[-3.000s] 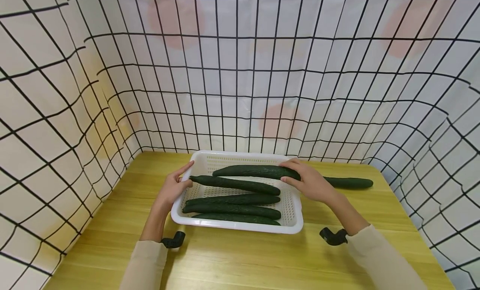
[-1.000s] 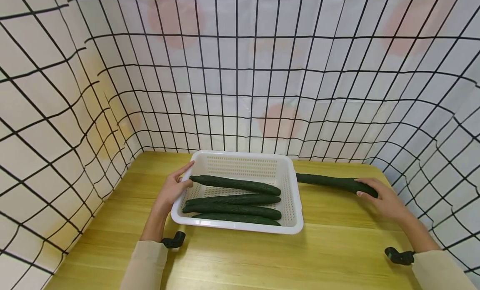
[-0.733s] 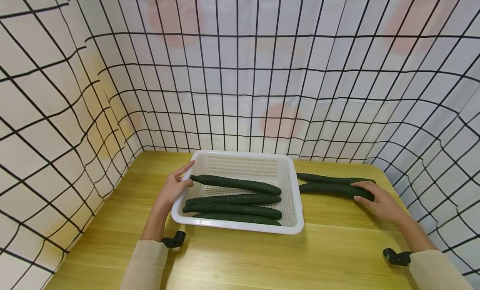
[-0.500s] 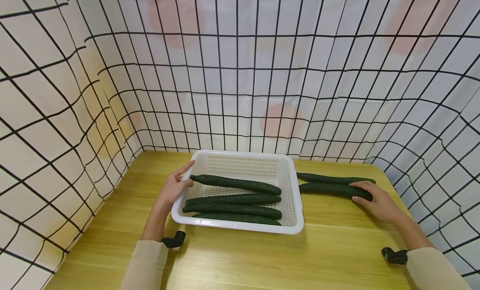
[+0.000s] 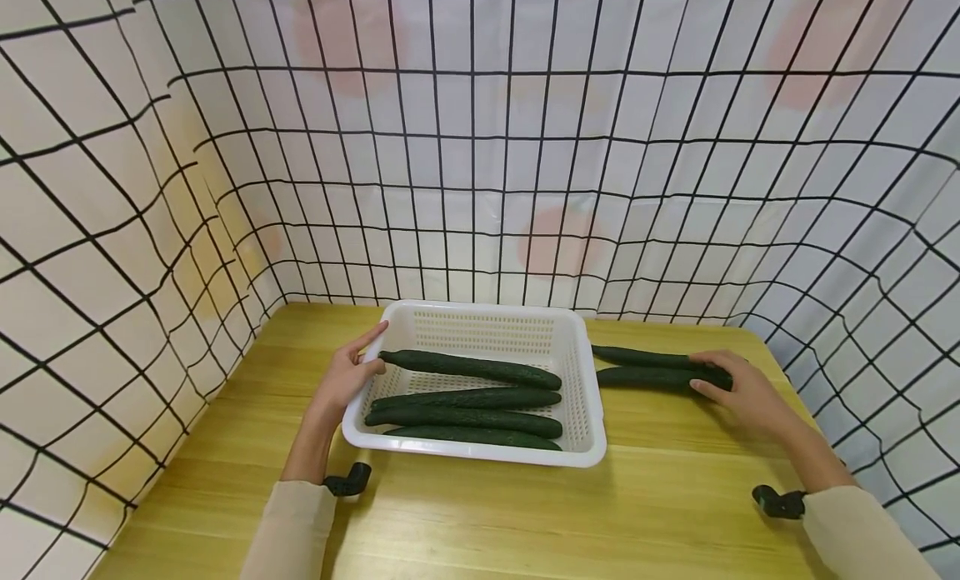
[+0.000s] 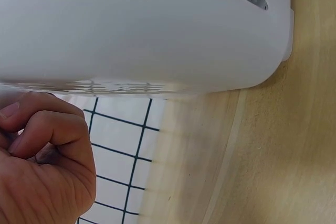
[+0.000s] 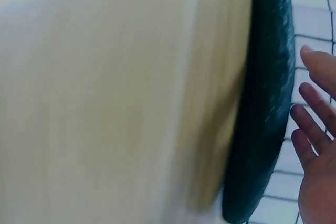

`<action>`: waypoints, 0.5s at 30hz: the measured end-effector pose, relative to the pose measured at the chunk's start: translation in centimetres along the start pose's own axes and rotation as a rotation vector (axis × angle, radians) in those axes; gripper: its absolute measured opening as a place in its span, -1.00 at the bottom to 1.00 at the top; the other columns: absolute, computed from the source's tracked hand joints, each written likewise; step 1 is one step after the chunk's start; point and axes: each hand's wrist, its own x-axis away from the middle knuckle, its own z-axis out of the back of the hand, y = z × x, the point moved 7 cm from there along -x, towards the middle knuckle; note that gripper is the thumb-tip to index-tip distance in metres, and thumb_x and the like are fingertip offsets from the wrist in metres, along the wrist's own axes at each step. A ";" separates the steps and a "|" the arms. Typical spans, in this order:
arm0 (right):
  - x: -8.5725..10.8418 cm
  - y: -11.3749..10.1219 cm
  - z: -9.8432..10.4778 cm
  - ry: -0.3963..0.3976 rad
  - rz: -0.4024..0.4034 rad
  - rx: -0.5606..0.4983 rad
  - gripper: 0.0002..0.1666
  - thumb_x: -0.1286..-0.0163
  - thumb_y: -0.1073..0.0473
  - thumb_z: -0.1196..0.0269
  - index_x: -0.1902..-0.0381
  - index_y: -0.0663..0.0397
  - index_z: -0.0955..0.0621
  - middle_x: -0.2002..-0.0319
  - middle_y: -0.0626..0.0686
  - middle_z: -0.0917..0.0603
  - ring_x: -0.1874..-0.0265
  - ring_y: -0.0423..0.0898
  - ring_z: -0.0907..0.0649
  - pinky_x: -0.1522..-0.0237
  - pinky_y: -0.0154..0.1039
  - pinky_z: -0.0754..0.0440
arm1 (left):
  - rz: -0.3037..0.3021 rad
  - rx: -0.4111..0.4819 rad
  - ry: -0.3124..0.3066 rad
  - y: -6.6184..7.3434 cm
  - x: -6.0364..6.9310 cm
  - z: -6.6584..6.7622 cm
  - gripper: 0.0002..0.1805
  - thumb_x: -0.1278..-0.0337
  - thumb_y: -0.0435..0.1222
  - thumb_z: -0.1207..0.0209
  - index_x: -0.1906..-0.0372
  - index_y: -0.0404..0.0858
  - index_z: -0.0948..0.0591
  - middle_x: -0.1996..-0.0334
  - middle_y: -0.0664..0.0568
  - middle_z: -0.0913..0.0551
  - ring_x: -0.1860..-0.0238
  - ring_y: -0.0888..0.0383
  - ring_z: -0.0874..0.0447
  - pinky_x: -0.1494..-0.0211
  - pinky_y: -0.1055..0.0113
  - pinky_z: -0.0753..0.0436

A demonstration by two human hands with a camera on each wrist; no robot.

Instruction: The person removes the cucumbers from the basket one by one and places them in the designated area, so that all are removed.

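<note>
The left hand (image 5: 347, 386) grips the left rim of a white perforated basket (image 5: 472, 456); the thumb lies over the rim, and the left wrist view shows the fingers curled beside the outer wall. The basket stands on a wooden table (image 5: 525, 530) and contains four cucumbers (image 5: 465, 416), laid lengthwise. The one nearest the back slants down to the right, its left tip close to the left thumb; the front one is partly covered by the basket's near rim. To the right of the basket, two more cucumbers lie side by side: a far cucumber (image 5: 645, 357) and a near cucumber (image 5: 645, 379). The right hand (image 5: 750, 392) is over their right ends, the thumb at the front side of the near cucumber. The right wrist view shows the fingers loosely extended and slightly spread beside a cucumber; whether the fingertips press on it cannot be told. The left ends of both pieces run up to the basket's right wall; contact there cannot be confirmed. Each wrist carries a black device, the left one (image 5: 348, 480) and the right one (image 5: 780, 503), beside beige sleeves (image 5: 288, 522).
</note>
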 end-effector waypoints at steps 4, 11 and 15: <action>-1.1 -2.1 0.2 0.027 0.031 -0.015 -0.40 -0.50 0.02 -0.28 -0.38 0.18 -0.50 -0.32 0.34 -0.49 -0.26 0.39 -0.45 -0.13 0.42 -0.38 | -0.001 -0.003 0.000 0.2 0.2 0.0 -0.19 -0.26 -0.45 -0.11 -0.61 -0.02 -0.27 -0.42 -0.42 -0.35 0.04 -0.12 -0.53 0.14 0.14 -0.68; -3.4 -6.3 -0.3 0.039 0.063 -0.055 -0.40 -0.53 -0.02 -0.23 -0.41 0.12 -0.50 -0.33 0.28 -0.51 -0.23 0.29 -0.49 -0.16 0.38 -0.41 | -0.001 0.000 0.000 0.2 0.2 0.0 -0.19 -0.24 -0.47 -0.12 -0.61 -0.04 -0.28 -0.33 -0.44 -0.41 0.13 -0.09 -0.52 0.15 0.15 -0.66; -4.7 -8.9 -0.7 0.039 0.081 -0.097 -0.41 -0.53 -0.03 -0.23 -0.41 0.09 -0.50 -0.32 0.24 -0.53 -0.24 0.25 -0.51 -0.23 0.34 -0.44 | -0.003 0.001 0.007 0.2 0.2 0.0 -0.19 -0.23 -0.47 -0.12 -0.60 -0.04 -0.29 -0.07 -0.35 -0.55 0.21 -0.05 -0.53 0.19 0.16 -0.66</action>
